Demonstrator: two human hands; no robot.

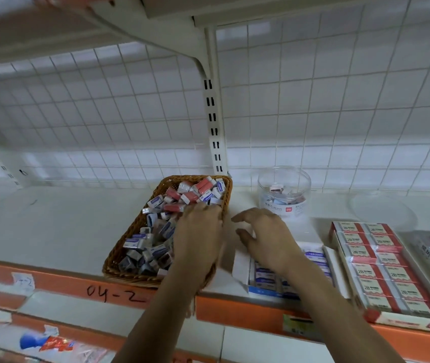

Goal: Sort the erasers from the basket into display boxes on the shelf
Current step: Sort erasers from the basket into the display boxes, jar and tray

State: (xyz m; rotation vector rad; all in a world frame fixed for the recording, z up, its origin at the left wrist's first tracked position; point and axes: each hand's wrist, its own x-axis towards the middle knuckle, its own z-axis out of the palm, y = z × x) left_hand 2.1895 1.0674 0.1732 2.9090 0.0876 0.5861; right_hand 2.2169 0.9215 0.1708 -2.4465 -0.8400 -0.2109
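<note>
Reaching into the basket (130,278) on the shelf (51,226), left hand (198,231) covers the mixed erasers (156,231); fingertips buried, grip cannot be told. Right hand (263,234) hovers with fingers spread, empty, over the blue display box (263,290), probably ready to place.

On the shelf (51,226), the wicker basket (130,278) holds erasers (156,231); a display box (240,267) sits at its 3 o'clock, a jar (284,187) at 1 o'clock.
</note>
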